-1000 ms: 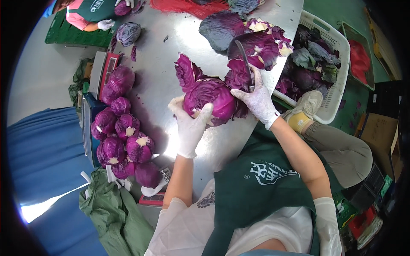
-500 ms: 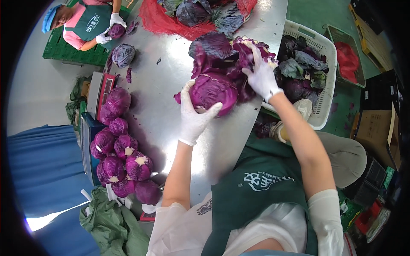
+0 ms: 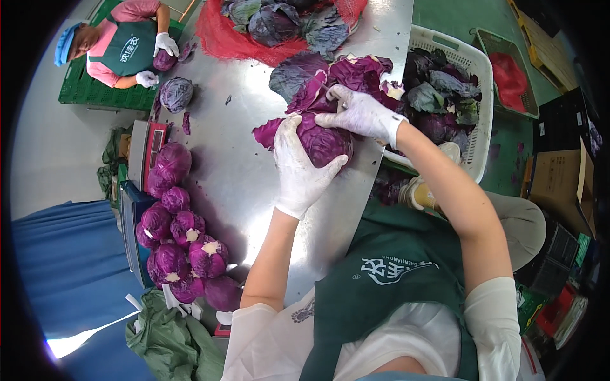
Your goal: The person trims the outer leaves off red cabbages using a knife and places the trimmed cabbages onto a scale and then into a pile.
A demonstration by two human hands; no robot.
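Purple cabbage (image 3: 325, 146) sits in front of you near the right-hand edge of the counter (image 3: 235, 133), between your two white-gloved hands. Your left hand (image 3: 297, 168) is clamped around its near left side, fingers reaching over the top and thumb stretched along the lower right. Your right hand (image 3: 363, 115) meets it at the upper side, thumb against the head and fingers bent in at a loose purple leaf (image 3: 309, 93); from this view you cannot tell whether those fingers are closed on it. Another leaf, the curled leaf (image 3: 264, 133), sticks out to the left beside your left fingers.

Just beyond, you have loose outer leaves (image 3: 362, 72) in purple and grey lying in a heap. Farther up, a red mesh bag (image 3: 213, 32) spreads around dark cabbages (image 3: 274, 25). On your right, beside the counter, a white crate (image 3: 484, 95) holds dark leaves (image 3: 427, 98). Along your left side, trimmed cabbages (image 3: 208, 256) cluster together, several showing pale cut stems. Toward the far left, a greyish cabbage (image 3: 176, 94) rests near a co-worker (image 3: 133, 51) in a green apron, who has one gloved hand on a smaller cabbage (image 3: 164, 61).
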